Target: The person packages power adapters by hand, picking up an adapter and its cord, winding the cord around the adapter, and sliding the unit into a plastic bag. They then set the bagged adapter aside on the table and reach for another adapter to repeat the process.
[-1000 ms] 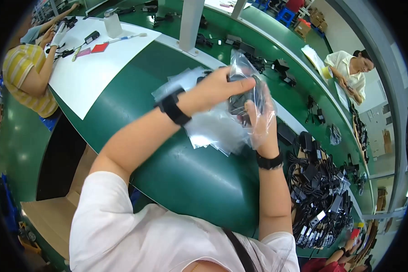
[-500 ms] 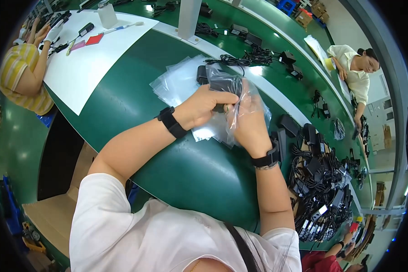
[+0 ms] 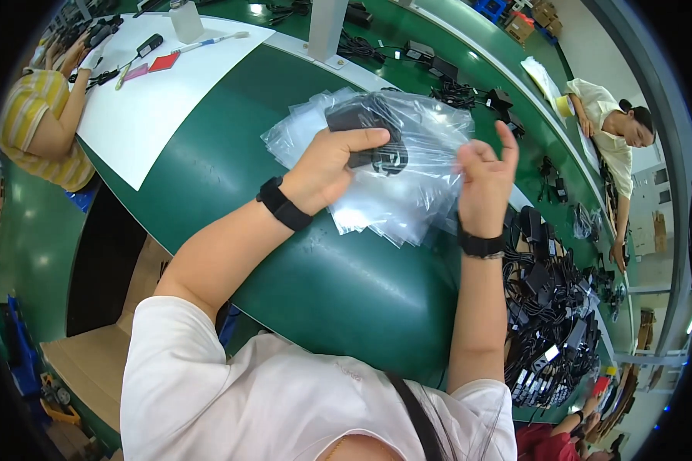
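My left hand is closed round a black power adapter with a coiled black cable, the thumb lying across it. A clear plastic bag covers the adapter's cable side and stretches out to the right. At its far right edge, my right hand pinches the film between thumb and fingers, while another finger points up. Under both hands lies a fanned stack of clear plastic bags on the green table.
A big heap of black adapters and cables lies beside my right forearm. Behind the bags stands a grey post. At left, a co-worker in a striped top sits by a white sheet. Another person works across the line.
My right hand has moved right, away from the adapter, drawing the bag's film out wide. My left hand has shifted slightly left with the adapter.
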Tool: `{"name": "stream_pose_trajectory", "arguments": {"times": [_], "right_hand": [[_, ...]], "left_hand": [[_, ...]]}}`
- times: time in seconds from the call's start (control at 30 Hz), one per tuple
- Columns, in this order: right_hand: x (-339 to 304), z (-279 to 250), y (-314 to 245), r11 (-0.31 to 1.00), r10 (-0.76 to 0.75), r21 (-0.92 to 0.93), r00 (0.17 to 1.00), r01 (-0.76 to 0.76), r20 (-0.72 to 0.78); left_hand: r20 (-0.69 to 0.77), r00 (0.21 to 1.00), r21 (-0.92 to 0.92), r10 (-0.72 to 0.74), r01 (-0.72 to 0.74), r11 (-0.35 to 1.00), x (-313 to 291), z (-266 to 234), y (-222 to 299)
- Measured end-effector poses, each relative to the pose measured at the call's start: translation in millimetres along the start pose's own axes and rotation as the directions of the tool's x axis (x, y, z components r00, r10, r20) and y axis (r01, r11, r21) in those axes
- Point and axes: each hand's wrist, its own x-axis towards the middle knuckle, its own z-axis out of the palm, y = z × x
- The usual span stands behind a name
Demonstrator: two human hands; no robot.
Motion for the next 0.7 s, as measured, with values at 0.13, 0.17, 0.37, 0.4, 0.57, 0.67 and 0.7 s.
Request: {"name": "stream_pose_trajectory", "arguments": {"times": [0.13, 0.17, 0.37, 0.4, 0.57, 0.67, 0.7], "right_hand": [[17, -30, -13, 0.982, -0.147, 0.087, 0.969, 0.167, -0.197], [15, -33, -12, 0.984, -0.075, 0.150, 0.985, 0.099, -0.157], [-20, 29, 17, 0.937, 0.336, -0.003, 0.897, -0.350, 0.287], [-24, 35, 17, 0.933, 0.358, -0.047, 0.908, -0.357, 0.216], [-19, 25, 20, 0.967, 0.097, -0.236, 0.995, -0.092, 0.011], [-21, 17, 21, 0.579, -0.327, -0.688, 0.897, 0.438, 0.296], [-25, 24, 15, 0.396, -0.372, -0.728, 0.822, 0.560, 0.431]], "left_hand": [[-0.048, 0.996, -0.056, 0.073, -0.075, 0.996, 2, -2, 6], [-0.004, 0.996, -0.096, 0.094, -0.094, 0.991, 1, -1, 8], [-0.014, 0.995, -0.058, 0.096, -0.096, 0.994, -4, 10, -9], [-0.034, 0.994, -0.001, 0.099, -0.099, 0.995, -7, 12, -15], [-0.067, 0.986, 0.311, 0.150, -0.122, 0.942, -1, 7, -7], [0.072, 0.964, 0.716, 0.257, -0.230, 0.659, -3, 8, 8], [0.276, 0.938, 0.713, 0.211, -0.347, 0.609, -8, 16, 13]]}}
